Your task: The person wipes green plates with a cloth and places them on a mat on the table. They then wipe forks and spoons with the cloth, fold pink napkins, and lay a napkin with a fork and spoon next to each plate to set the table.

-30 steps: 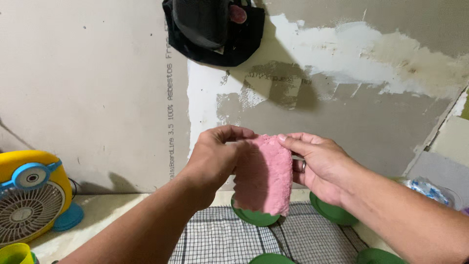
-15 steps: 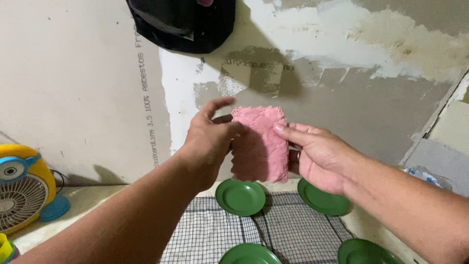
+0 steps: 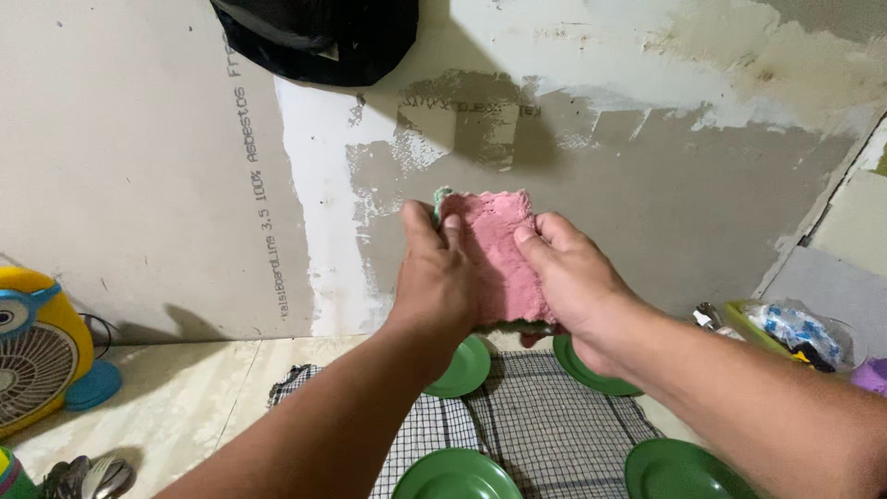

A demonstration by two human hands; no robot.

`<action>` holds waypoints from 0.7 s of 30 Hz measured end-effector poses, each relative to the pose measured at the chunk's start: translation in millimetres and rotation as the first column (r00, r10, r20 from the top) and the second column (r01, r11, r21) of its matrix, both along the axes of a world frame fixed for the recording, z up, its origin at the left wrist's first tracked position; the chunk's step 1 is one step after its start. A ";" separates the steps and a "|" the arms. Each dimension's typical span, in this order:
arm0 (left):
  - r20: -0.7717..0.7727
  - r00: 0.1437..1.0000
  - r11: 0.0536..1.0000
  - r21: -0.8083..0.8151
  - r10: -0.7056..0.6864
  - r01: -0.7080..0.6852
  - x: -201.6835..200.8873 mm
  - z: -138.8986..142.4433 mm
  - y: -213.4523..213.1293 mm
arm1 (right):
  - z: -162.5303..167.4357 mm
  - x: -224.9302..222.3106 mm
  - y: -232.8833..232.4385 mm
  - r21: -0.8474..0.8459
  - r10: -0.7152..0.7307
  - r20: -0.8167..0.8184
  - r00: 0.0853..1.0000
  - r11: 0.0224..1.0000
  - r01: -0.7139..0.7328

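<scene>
Both my hands hold a pink fluffy cloth (image 3: 499,249) up in front of the wall. A green edge of something shows at the cloth's top left and under its bottom; what it is stays hidden. My left hand (image 3: 434,277) grips the cloth's left side, with fingers pressed on its front. On the right side, my right hand (image 3: 577,277) lays its fingers over the cloth. Below the hands, green plates (image 3: 462,368) (image 3: 582,370) lie on a black-and-white checked cloth (image 3: 545,425).
Two more green plates (image 3: 455,476) (image 3: 679,471) lie nearer on the checked cloth. A yellow and blue desk fan (image 3: 37,346) stands at the left. A black bag (image 3: 323,37) hangs on the wall above. Plastic bags and a tray (image 3: 795,333) sit at the right.
The view has dropped and shifted, so the hands and pink cloth sit lower and more central. My left hand's fingers have closed flat onto the cloth, and my right hand has moved onto its front.
</scene>
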State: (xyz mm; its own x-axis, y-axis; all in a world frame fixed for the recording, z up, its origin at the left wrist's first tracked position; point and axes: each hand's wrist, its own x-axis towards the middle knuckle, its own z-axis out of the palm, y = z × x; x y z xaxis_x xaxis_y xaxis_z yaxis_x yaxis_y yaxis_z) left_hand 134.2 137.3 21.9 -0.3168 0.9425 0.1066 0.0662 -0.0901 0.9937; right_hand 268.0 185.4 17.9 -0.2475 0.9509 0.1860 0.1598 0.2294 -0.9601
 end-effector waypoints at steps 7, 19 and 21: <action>-0.063 0.997 0.999 0.031 -0.038 0.040 -6.6 -0.6 -7.9 | 3.1 -9.7 -14.0 -0.057 -0.112 0.198 0.974 0.990 0.125; -0.116 0.940 0.947 -0.003 -0.320 0.322 -91.0 -5.6 -2.5 | 28.0 -27.1 -16.8 0.056 0.045 0.405 0.913 0.996 -0.074; -0.176 0.926 0.943 -0.058 -0.333 0.328 -96.4 3.3 -5.8 | 31.5 -35.9 -19.6 0.000 0.124 0.307 0.943 0.991 -0.131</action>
State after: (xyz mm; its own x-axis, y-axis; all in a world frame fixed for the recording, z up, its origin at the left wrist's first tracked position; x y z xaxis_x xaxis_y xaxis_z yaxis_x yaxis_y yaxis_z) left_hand 37.8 131.5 25.3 0.0359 0.9937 0.1058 0.2159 -0.1111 0.9701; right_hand 232.1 165.7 49.4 -0.4143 0.9045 0.1011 0.4135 0.2860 -0.8644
